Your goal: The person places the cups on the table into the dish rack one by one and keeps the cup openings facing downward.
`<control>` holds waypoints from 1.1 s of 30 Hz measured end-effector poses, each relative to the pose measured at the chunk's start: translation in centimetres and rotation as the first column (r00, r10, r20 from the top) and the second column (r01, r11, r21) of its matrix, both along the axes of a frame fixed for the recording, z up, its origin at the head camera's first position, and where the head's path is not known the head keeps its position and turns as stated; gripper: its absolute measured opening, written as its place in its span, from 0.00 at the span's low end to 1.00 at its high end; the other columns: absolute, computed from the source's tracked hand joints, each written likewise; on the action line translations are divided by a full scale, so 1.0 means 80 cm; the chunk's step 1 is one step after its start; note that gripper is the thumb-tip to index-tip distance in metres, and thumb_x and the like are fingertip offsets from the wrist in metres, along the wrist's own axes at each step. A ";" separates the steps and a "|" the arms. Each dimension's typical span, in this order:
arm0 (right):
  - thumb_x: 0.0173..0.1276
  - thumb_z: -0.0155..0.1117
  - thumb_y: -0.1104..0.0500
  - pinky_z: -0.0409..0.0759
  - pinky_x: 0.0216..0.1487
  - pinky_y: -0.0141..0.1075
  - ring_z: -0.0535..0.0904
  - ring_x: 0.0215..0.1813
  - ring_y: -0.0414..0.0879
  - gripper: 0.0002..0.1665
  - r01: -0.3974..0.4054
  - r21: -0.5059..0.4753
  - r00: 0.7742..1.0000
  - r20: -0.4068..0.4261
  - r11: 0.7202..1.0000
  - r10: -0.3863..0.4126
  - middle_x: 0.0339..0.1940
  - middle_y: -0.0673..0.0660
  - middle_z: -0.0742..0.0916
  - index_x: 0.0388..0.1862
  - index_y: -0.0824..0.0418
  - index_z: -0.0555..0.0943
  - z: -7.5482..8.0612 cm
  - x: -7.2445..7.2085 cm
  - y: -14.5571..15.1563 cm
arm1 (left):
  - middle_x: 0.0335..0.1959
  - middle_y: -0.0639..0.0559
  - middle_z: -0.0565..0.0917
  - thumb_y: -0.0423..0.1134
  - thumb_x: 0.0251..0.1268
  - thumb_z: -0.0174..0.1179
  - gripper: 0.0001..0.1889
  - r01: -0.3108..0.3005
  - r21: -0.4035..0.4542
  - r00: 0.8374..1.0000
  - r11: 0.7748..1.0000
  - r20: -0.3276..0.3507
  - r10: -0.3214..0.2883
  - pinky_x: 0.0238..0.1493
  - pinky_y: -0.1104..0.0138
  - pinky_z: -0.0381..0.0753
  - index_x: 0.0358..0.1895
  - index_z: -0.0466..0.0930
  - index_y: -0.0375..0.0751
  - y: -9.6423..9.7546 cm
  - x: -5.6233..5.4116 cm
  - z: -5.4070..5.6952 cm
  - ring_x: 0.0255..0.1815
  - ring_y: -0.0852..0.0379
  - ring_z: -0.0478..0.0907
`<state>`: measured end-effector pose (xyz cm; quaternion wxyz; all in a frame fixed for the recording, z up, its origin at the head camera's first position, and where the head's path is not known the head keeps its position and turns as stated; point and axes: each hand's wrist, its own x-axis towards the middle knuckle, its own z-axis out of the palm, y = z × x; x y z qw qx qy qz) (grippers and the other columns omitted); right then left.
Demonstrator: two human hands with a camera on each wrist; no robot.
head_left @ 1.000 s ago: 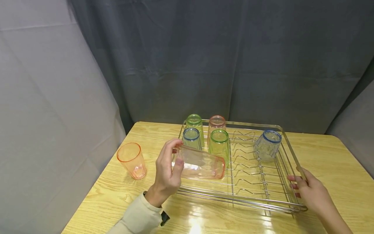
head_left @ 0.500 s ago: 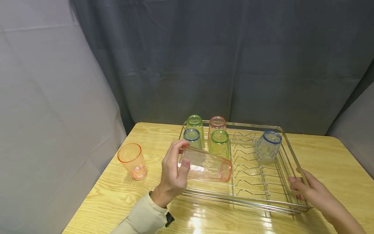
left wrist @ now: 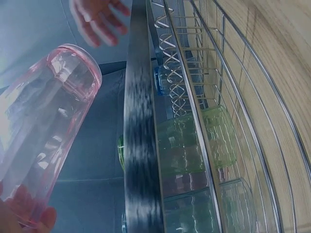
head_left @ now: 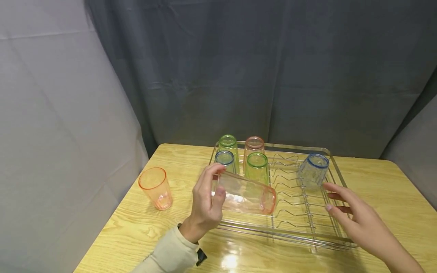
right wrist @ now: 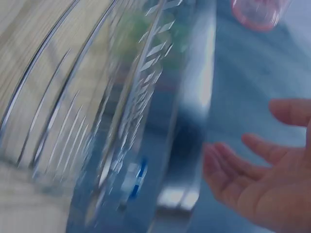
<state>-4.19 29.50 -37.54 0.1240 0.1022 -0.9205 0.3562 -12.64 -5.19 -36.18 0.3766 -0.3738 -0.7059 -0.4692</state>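
In the head view my left hand grips a clear tumbler with a pink-orange base by its mouth end. The tumbler lies nearly sideways above the front left of the wire dish rack, its base pointing right. My right hand is over the rack's right side with its fingers spread and nothing in them. Just beyond those fingers a blue-rimmed glass leans upside down in the rack. In the left wrist view the held tumbler hangs outside the rack's rim.
Upside-down glasses fill the rack's left part: two green, one pink and one blue. An orange tumbler stands mouth up on the wooden table at left. Dark cloth hangs behind.
My right hand has let go of the rack's right edge and moved left and up over the rack. My left hand has carried the tumbler a little to the right.
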 end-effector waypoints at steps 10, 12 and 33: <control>0.64 0.71 0.61 0.81 0.51 0.29 0.70 0.64 0.26 0.48 -0.239 0.037 0.964 -0.113 0.970 0.242 0.72 0.48 0.73 0.78 0.47 0.58 0.026 -0.001 -0.089 | 0.48 0.37 0.81 0.48 0.78 0.34 0.27 0.068 0.008 0.997 0.998 -0.048 -0.067 0.50 0.61 0.81 0.56 0.72 0.26 0.010 0.005 0.000 0.47 0.49 0.78; 0.63 0.72 0.60 0.82 0.51 0.31 0.70 0.65 0.27 0.49 -0.259 0.052 0.958 -0.117 0.965 0.263 0.72 0.51 0.73 0.79 0.48 0.58 0.027 -0.002 -0.098 | 0.48 0.37 0.80 0.48 0.78 0.34 0.27 0.076 0.003 0.995 0.997 -0.068 -0.076 0.50 0.61 0.80 0.56 0.72 0.25 0.010 0.006 0.000 0.47 0.49 0.78; 0.58 0.75 0.62 0.70 0.62 0.16 0.73 0.65 0.27 0.50 -0.371 -0.098 0.922 -0.156 0.923 0.354 0.69 0.52 0.79 0.77 0.52 0.62 0.025 -0.003 -0.122 | 0.50 0.34 0.78 0.52 0.79 0.31 0.32 0.202 -0.031 0.973 0.979 -0.112 -0.204 0.51 0.60 0.79 0.57 0.69 0.21 0.004 0.004 -0.002 0.47 0.48 0.75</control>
